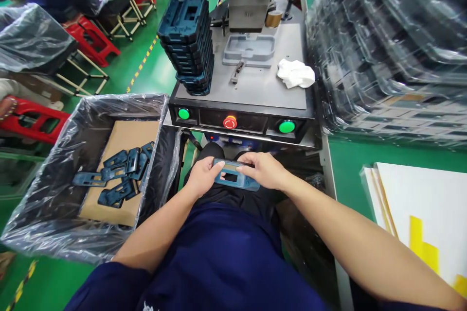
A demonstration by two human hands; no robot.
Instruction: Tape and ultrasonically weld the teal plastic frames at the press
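Note:
Over my lap I hold a flat blue plastic frame [233, 178] with a rectangular window, gripped at both ends. My left hand [203, 176] is closed on its left end and my right hand [263, 170] is closed over its right end and top edge. Just beyond stands a press machine [241, 97] with two green buttons [183, 113] and a red stop button [229, 122]. A tall stack of the same dark blue frames [189, 39] rests on the machine's plate at the left, beside a grey fixture [249, 50].
A plastic-lined box [54, 194] on my left holds several blue frames [120, 175] on cardboard. A white cloth [295, 73] lies on the plate. Bagged tray stacks [386, 43] fill the right side; white sheets [419, 204] lie nearer. Red stools [91, 39] stand on the green floor.

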